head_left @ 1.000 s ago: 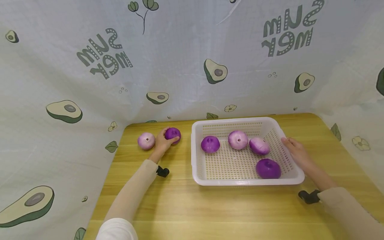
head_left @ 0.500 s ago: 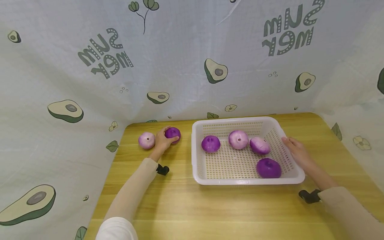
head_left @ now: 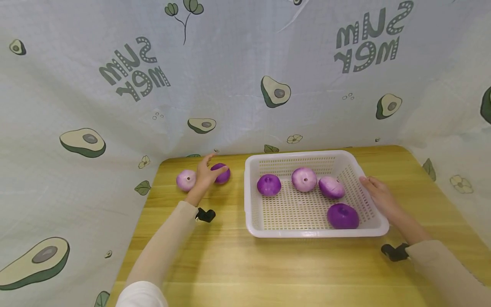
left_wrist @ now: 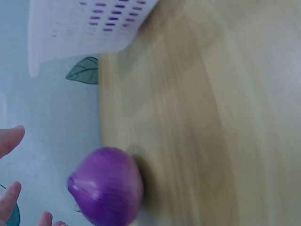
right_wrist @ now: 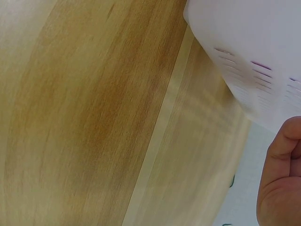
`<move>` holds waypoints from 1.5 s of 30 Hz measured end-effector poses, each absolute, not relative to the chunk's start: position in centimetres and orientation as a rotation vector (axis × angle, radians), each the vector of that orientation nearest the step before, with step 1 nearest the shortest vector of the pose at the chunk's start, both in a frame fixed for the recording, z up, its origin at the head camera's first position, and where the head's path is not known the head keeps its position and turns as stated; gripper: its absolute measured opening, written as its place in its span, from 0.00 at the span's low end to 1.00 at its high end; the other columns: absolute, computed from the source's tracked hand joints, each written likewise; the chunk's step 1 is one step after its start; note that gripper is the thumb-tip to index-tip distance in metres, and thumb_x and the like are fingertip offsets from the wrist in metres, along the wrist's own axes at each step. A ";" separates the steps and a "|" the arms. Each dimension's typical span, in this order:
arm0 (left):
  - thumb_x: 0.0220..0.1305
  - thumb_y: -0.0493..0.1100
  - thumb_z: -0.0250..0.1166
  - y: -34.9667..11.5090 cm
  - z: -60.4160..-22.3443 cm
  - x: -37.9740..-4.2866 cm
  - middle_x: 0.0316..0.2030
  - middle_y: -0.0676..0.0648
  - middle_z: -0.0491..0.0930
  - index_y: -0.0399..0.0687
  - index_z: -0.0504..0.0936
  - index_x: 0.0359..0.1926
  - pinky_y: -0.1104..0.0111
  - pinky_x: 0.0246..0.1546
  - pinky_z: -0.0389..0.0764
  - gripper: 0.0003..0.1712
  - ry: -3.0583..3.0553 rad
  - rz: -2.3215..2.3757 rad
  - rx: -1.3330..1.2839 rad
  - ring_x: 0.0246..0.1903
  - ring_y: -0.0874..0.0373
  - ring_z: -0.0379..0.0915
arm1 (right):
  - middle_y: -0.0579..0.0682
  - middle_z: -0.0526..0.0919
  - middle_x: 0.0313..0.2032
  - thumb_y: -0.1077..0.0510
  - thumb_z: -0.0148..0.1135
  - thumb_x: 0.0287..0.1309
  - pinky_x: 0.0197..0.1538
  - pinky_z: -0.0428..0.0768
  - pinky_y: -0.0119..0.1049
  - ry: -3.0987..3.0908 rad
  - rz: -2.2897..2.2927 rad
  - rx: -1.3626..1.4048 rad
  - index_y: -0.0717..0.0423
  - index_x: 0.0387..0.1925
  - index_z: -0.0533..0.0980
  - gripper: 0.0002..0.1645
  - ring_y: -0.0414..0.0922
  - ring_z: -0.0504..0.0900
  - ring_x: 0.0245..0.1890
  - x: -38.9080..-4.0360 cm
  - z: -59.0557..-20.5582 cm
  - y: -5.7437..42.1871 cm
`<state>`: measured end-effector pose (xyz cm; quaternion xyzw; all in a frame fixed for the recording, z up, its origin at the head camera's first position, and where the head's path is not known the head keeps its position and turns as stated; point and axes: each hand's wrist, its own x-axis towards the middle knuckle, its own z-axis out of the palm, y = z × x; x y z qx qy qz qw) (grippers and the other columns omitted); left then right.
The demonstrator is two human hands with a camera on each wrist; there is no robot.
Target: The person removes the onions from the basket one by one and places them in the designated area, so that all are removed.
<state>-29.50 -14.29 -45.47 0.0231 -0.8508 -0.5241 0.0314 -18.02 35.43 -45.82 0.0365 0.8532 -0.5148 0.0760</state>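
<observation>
My left hand [head_left: 205, 177] hovers with fingers spread just above and left of a dark purple onion [head_left: 221, 174], holding nothing. In the left wrist view that onion [left_wrist: 108, 187] rests on the table, apart from the fingertips [left_wrist: 8, 200]. Left of the hand sits a paler onion [head_left: 186, 180], partly overlapped by it. My right hand [head_left: 379, 196] grips the right rim of a white perforated plastic basket [head_left: 299, 233]. Inside the basket are a purple onion [head_left: 269, 185], a pale onion [head_left: 304, 179], a half-pale onion [head_left: 331, 187] and a large dark onion [head_left: 343, 216].
The wooden table [head_left: 238, 268] carries everything. Behind it hangs a pale cloth [head_left: 230, 76] printed with avocados, meeting the table's back edge. A small black wrist device [head_left: 206, 215] sits on the left wrist, another black device [head_left: 395, 252] on the right.
My left hand has let go of the dark purple onion and lifted slightly up and left, its fingers opening. The onion stays where it was. My right hand and the basket have not moved.
</observation>
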 end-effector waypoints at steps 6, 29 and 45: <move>0.59 0.44 0.75 -13.6 -43.7 -29.1 0.71 0.39 0.63 0.50 0.70 0.70 0.53 0.68 0.63 0.40 -2.588 -1.730 0.014 0.68 0.39 0.58 | 0.64 0.83 0.43 0.41 0.35 0.79 0.34 0.87 0.44 2.551 -1.579 0.098 0.73 0.61 0.59 0.36 0.41 0.86 0.32 -18.0 -45.8 35.6; 0.60 0.42 0.74 -7.0 -38.2 -26.4 0.69 0.44 0.65 0.54 0.71 0.70 0.52 0.65 0.68 0.37 -2.599 -2.080 -0.239 0.69 0.43 0.58 | 0.71 0.80 0.46 0.41 0.34 0.79 0.33 0.87 0.44 2.563 -1.547 0.096 0.73 0.62 0.58 0.36 0.39 0.85 0.32 -18.1 -46.0 35.6; 0.59 0.39 0.74 -1.8 -40.1 -25.9 0.69 0.40 0.66 0.49 0.71 0.70 0.55 0.67 0.67 0.38 -2.626 -2.293 -0.156 0.68 0.43 0.59 | 0.52 0.85 0.39 0.41 0.37 0.79 0.32 0.87 0.44 2.528 -1.622 0.094 0.72 0.59 0.60 0.34 0.40 0.86 0.31 -18.0 -46.0 35.7</move>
